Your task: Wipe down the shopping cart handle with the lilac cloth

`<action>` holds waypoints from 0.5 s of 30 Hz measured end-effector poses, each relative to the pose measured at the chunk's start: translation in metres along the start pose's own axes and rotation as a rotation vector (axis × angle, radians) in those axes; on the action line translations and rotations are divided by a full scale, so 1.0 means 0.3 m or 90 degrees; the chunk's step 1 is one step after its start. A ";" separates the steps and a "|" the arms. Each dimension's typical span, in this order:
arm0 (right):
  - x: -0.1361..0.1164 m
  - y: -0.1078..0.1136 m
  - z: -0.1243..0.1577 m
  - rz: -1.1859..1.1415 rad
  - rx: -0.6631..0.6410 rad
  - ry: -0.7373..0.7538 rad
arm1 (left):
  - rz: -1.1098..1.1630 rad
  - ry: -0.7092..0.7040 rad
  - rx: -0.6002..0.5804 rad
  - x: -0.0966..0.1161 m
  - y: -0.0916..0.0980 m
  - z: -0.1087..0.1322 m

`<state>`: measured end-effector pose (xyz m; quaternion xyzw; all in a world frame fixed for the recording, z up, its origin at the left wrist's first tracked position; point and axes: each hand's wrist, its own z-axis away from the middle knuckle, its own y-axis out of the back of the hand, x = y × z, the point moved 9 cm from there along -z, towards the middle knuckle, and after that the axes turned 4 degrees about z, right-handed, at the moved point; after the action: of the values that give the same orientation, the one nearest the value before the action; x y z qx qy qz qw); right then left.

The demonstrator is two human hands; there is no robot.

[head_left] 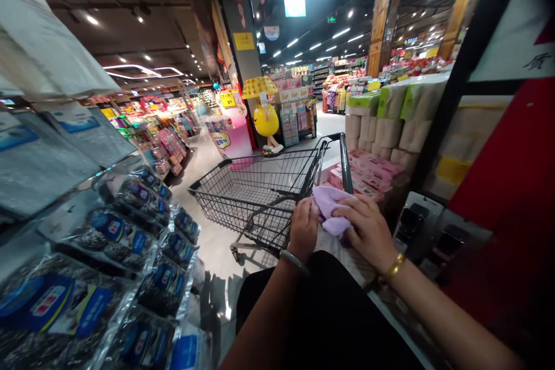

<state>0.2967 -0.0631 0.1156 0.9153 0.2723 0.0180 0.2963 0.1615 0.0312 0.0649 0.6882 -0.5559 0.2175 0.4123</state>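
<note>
A crumpled light-purple cloth (330, 199) lies under the curled fingers of my right hand (368, 231), against the near end of the shopping cart's dark handle (346, 165). My left hand (303, 225) is closed right beside the cloth, its fingers bent over the near rear corner of the cart. The exact part it grips is hidden behind the fingers. The black wire shopping cart (255, 199) stands ahead of my knees, with nothing visible in its basket. A grey bangle circles my left wrist and a gold one my right.
Packs of scouring balls (117, 231) hang close on the left. Pink boxed packs (368, 170) and stacked paper rolls (390, 127) stand on the right, near a red panel (515, 208). A yellow figure (266, 118) and a pink display bin (229, 141) stand beyond the cart.
</note>
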 end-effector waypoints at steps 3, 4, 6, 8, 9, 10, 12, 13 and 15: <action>0.012 0.009 0.010 -0.036 0.020 -0.023 | 0.030 -0.014 -0.015 0.014 0.033 -0.008; 0.012 0.012 0.012 -0.061 0.021 -0.023 | 0.028 -0.017 -0.015 0.019 0.047 -0.007; 0.011 0.024 0.010 -0.136 0.028 -0.025 | 0.026 -0.024 -0.010 0.027 0.071 0.003; 0.016 0.043 0.001 -0.219 0.050 -0.039 | 0.025 -0.030 -0.003 0.030 0.088 0.020; 0.020 0.051 -0.004 -0.251 0.061 -0.050 | 0.024 -0.031 0.000 0.030 0.094 0.030; 0.022 0.055 -0.010 -0.273 0.068 -0.062 | 0.022 -0.030 0.005 0.029 0.101 0.038; 0.024 0.052 -0.019 -0.298 0.064 -0.083 | 0.017 -0.030 0.013 0.027 0.116 0.053; 0.026 0.046 -0.022 -0.305 0.057 -0.095 | 0.016 -0.030 0.014 0.027 0.122 0.059; 0.040 0.035 -0.025 -0.317 0.047 -0.129 | 0.018 -0.035 0.010 0.032 0.134 0.070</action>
<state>0.3105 -0.0602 0.1261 0.8275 0.4583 -0.1573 0.2837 0.1229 0.0068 0.0733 0.6891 -0.5750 0.2087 0.3886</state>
